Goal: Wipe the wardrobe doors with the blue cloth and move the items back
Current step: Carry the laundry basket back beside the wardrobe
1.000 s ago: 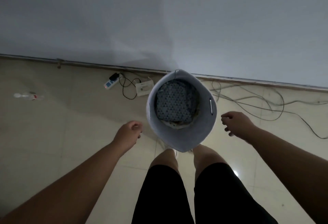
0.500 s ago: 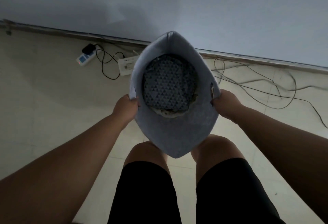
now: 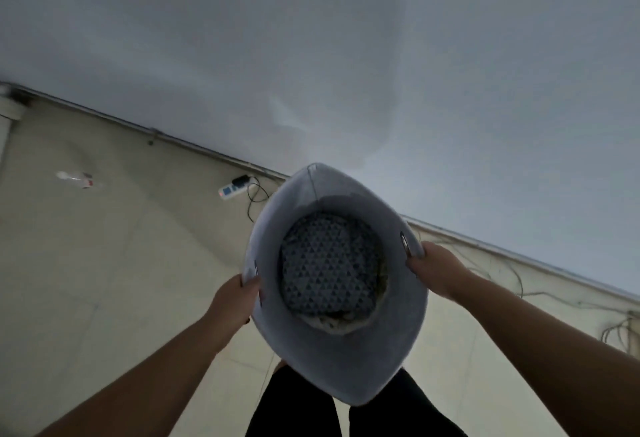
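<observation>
A grey fabric basket (image 3: 332, 360) is held up in front of me, its rim squeezed into a pointed oval. Folded cloth with a dark triangle pattern (image 3: 329, 263) lies at its bottom. My left hand (image 3: 235, 294) grips the basket's left rim with the thumb inside. My right hand (image 3: 433, 270) grips the right rim by a metal eyelet. A blue cloth and the wardrobe doors are not in view.
A plain pale wall (image 3: 346, 56) fills the upper half, meeting the tiled floor (image 3: 104, 263) along a skirting line. A white power strip (image 3: 233, 189) with black cable lies at the wall. Loose cables (image 3: 502, 263) trail on the right. A small plastic bottle (image 3: 78, 178) lies far left.
A second ago both hands were apart from the basket standing on the floor. They took hold of its rim on each side and have lifted it; my view has turned left.
</observation>
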`<control>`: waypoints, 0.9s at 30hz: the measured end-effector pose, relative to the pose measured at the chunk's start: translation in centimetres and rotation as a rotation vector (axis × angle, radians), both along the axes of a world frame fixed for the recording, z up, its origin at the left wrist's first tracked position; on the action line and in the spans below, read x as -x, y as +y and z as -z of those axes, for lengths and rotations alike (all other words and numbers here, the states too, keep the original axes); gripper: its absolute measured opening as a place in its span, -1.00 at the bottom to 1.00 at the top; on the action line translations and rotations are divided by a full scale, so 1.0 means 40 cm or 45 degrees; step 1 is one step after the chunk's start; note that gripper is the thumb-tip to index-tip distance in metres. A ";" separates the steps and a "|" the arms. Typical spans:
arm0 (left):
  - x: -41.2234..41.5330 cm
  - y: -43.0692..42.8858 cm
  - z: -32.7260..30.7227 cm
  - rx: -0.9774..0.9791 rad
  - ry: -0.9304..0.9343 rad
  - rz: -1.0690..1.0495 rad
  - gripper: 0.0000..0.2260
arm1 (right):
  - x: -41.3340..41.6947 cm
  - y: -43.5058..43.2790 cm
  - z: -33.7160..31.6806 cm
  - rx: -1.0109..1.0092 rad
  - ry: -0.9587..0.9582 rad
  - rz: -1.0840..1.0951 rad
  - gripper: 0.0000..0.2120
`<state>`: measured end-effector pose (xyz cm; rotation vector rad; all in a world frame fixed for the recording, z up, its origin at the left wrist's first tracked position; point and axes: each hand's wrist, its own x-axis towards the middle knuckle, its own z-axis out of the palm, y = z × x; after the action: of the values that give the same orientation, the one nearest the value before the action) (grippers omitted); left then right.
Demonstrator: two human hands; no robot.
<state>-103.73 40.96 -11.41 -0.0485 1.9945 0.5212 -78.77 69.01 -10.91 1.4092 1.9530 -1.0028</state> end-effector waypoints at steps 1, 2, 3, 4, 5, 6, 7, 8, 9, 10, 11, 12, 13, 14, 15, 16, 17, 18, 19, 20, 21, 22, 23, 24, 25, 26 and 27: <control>0.015 -0.025 -0.045 -0.028 -0.008 -0.039 -0.62 | 0.026 -0.005 -0.053 -0.018 0.011 -0.001 -0.83; 0.030 -0.052 -0.083 -0.055 -0.019 -0.074 -0.61 | 0.053 -0.011 -0.098 -0.036 0.033 0.004 -0.83; 0.046 -0.079 -0.116 -0.082 -0.025 -0.112 -0.62 | 0.081 -0.017 -0.140 -0.056 0.061 0.013 -0.82; 0.062 -0.107 -0.145 -0.110 -0.024 -0.160 -0.65 | 0.109 -0.025 -0.176 -0.074 0.091 0.022 -0.79; 0.078 -0.135 -0.169 -0.137 -0.008 -0.228 -0.66 | 0.139 -0.036 -0.209 -0.089 0.126 0.036 -0.71; 0.093 -0.163 -0.188 -0.151 0.018 -0.304 -0.65 | 0.169 -0.046 -0.235 -0.104 0.170 0.061 -0.61; 0.104 -0.190 -0.205 -0.155 0.048 -0.370 -0.63 | 0.199 -0.055 -0.257 -0.117 0.209 0.086 -0.52; 0.110 -0.210 -0.219 -0.155 0.069 -0.416 -0.59 | 0.223 -0.059 -0.275 -0.126 0.233 0.092 -0.45; 0.114 -0.237 -0.235 -0.157 0.089 -0.478 -0.56 | 0.256 -0.068 -0.293 -0.133 0.242 0.056 -0.42; 0.118 -0.269 -0.250 -0.161 0.108 -0.545 -0.54 | 0.291 -0.077 -0.309 -0.138 0.244 -0.001 -0.39; 0.119 -0.296 -0.261 -0.163 0.124 -0.608 -0.52 | 0.326 -0.084 -0.320 -0.139 0.247 -0.047 -0.36; 0.115 -0.323 -0.269 -0.160 0.132 -0.670 -0.51 | 0.356 -0.092 -0.326 -0.118 0.255 -0.079 -0.31; 0.111 -0.348 -0.276 -0.162 0.131 -0.755 -0.52 | 0.389 -0.101 -0.330 -0.096 0.265 -0.120 -0.28; 0.104 -0.374 -0.281 -0.169 0.113 -0.865 -0.51 | 0.424 -0.113 -0.332 -0.087 0.272 -0.179 -0.27; 0.094 -0.399 -0.286 -0.173 0.097 -0.978 -0.51 | 0.460 -0.126 -0.330 -0.085 0.282 -0.244 -0.27; 0.081 -0.423 -0.291 -0.173 0.094 -1.071 -0.49 | 0.500 -0.141 -0.326 -0.080 0.299 -0.305 -0.28; 0.064 -0.444 -0.294 -0.170 0.101 -1.141 -0.48 | 0.538 -0.158 -0.321 -0.068 0.327 -0.355 -0.29; 0.046 -0.465 -0.294 -0.167 0.119 -1.199 -0.49 | 0.579 -0.175 -0.318 -0.052 0.356 -0.403 -0.30; 0.023 -0.485 -0.296 -0.153 0.145 -1.255 -0.51 | 0.619 -0.194 -0.314 -0.041 0.383 -0.467 -0.32; -0.004 -0.503 -0.298 -0.131 0.166 -1.317 -0.53 | 0.661 -0.214 -0.312 -0.025 0.402 -0.551 -0.34; -0.035 -0.518 -0.299 -0.108 0.191 -1.386 -0.56 | 0.704 -0.234 -0.308 -0.010 0.408 -0.628 -0.37; -0.069 -0.529 -0.300 -0.090 0.212 -1.456 -0.56 | 0.742 -0.259 -0.308 0.025 0.414 -0.655 -0.40; -0.105 -0.537 -0.302 -0.079 0.226 -1.531 -0.56 | 0.780 -0.287 -0.309 0.073 0.417 -0.669 -0.42; -0.143 -0.542 -0.304 -0.067 0.231 -1.610 -0.56 | 0.812 -0.317 -0.306 0.092 0.418 -0.720 -0.43; -0.181 -0.546 -0.306 -0.055 0.241 -1.695 -0.55 | 0.841 -0.351 -0.307 0.100 0.424 -0.823 -0.44; -0.220 -0.550 -0.307 -0.043 0.255 -1.782 -0.56 | 0.863 -0.390 -0.309 0.110 0.419 -0.945 -0.45; -0.266 -0.553 -0.310 -0.034 0.265 -1.867 -0.56 | 0.878 -0.431 -0.311 0.135 0.412 -1.061 -0.47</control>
<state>-93.08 18.83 0.99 -1.5531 1.8469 1.4757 -113.89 51.76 1.54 0.2841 2.3419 -0.9192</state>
